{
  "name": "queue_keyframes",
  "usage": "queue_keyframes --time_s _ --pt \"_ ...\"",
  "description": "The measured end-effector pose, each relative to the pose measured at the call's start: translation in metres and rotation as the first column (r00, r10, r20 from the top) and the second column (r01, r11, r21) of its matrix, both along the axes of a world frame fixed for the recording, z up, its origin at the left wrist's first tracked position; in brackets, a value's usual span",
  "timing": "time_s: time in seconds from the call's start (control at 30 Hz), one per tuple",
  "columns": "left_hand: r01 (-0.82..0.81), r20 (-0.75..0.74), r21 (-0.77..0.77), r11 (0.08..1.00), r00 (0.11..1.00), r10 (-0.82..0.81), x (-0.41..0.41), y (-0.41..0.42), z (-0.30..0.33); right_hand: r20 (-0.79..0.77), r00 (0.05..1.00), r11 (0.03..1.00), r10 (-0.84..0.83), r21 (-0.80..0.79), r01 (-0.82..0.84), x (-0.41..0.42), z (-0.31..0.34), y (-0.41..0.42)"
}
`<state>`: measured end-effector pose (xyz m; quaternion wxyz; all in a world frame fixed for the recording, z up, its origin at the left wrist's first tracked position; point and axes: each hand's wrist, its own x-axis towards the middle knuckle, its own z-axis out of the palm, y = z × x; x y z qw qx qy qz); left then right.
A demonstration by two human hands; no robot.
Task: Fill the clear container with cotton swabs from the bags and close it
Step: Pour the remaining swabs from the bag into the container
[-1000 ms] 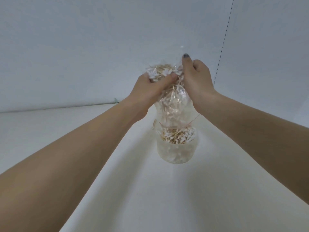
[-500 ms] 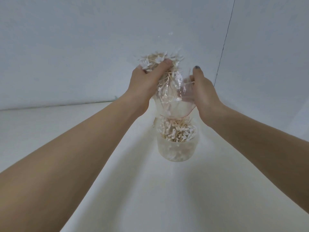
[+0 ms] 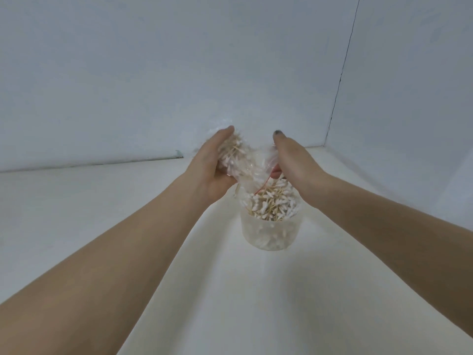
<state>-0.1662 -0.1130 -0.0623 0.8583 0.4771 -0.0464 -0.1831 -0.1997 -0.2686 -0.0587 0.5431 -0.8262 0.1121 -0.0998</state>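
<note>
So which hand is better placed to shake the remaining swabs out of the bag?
Probably the left hand: it grips the bag at its full end. The right hand only holds the mouth over the container.

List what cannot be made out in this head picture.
- Right hand: its fingers are hidden behind its own back, so its hold on the bag is unclear.
- Bag: clear film, blurred; its mouth cannot be traced.
- Container: how many swabs lie low inside, blurred by its cloudy wall.
- Lid: none in view.
- Left hand: its fingertips are hidden behind the bag.
</note>
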Motion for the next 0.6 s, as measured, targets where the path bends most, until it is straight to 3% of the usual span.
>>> queue_keyframes --time_s 0.27,0.43,0.6 --pt "-0.139 -0.066 -0.03 0.99 0.988 0.137 0.014 0.008 -0.01 0.08 0.997 0.995 -0.01 -0.097 0.018 0.002 0.002 0.005" --pt "-0.196 -0.086 -0.131 0.972 0.979 0.186 0.017 0.023 -0.01 0.041 0.996 0.975 0.077 -0.214 -0.067 -0.011 -0.011 0.006" --pt "-0.257 -0.153 -0.13 0.958 0.959 0.237 0.021 0.04 -0.017 0.029 0.992 0.948 0.123 -0.299 -0.109 -0.02 -0.022 0.009"
